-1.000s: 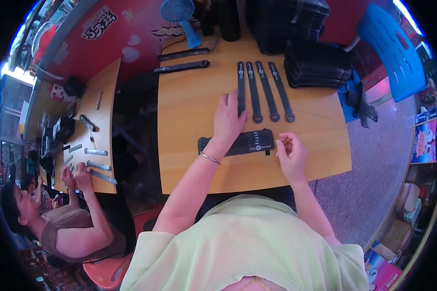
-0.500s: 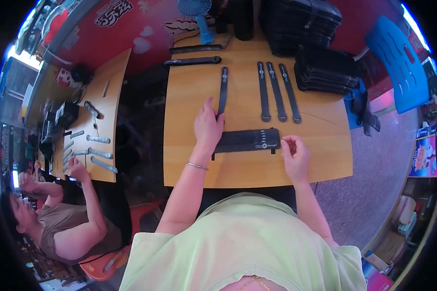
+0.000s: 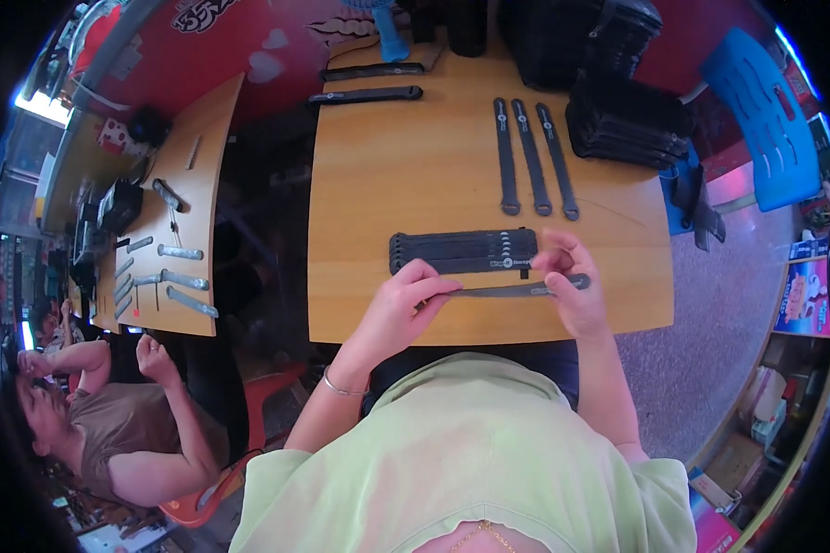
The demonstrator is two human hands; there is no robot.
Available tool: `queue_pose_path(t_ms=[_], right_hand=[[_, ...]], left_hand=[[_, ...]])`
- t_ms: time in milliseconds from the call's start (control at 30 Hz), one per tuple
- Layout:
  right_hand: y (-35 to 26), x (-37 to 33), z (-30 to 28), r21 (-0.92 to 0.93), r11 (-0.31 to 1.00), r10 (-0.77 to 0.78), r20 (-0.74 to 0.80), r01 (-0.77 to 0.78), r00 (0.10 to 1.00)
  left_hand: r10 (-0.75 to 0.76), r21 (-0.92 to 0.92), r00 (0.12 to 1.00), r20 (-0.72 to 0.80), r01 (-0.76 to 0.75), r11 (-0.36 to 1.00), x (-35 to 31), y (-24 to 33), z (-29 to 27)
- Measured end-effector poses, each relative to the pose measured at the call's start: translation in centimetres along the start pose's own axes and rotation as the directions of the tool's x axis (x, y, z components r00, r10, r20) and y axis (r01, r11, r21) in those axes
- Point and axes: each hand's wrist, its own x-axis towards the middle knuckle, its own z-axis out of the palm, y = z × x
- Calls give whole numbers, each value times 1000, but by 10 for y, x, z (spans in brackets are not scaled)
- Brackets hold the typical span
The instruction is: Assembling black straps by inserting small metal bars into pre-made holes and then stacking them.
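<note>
A dark grey hook-and-loop strap point(image 3: 498, 291) is stretched sideways between my hands, just in front of a flat bundle of similar straps point(image 3: 443, 253) lying side by side on the table. My left hand point(image 3: 404, 309) pinches one end of the strap. At its other end, my right hand point(image 3: 574, 290) is closed round it with the thumb near the printed part; the strap's tip sticks out past the thumb. Three single straps point(image 3: 523, 158) lie lengthwise in a row beyond the bundle.
Two folded strap bundles point(image 3: 364, 95) lie at the table's far left. Stacked black bundles point(image 3: 627, 120) stand at the far right, near a blue chair point(image 3: 761, 120). A blue fan point(image 3: 389, 39) is at the back. On the left, a co-worker point(image 3: 148, 433) sits by another table point(image 3: 189, 313) with straps.
The single strap left of the row has been picked up and brought nearer, in front of the bundle. My left hand has come back toward me; my right hand has closed on the strap.
</note>
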Motion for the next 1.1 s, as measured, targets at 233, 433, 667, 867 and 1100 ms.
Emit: queue_pose_path(t_ms=[233, 433, 667, 867, 1100], right_hand=[[11, -11, -5, -374, 923, 72, -72, -94, 995], [22, -15, -9, -346, 919, 143, -154, -189, 978], [26, -9, -11, -390, 909, 70, -204, -147, 977], [30, -7, -16, -451, 886, 10, -204, -103, 979], [29, -5, -14, -557, 825, -34, -223, -98, 974]], left_hand=[[-384, -440, 923, -12, 339, 831, -31, -35, 4], [-467, -561, 884, 2, 388, 732, -34, -47, -1], [-506, -540, 853, -130, 367, 757, -32, -55, -4], [-553, -578, 813, -184, 366, 730, -30, -63, -5], [-576, -447, 788, -216, 445, 776, -25, -65, -8]])
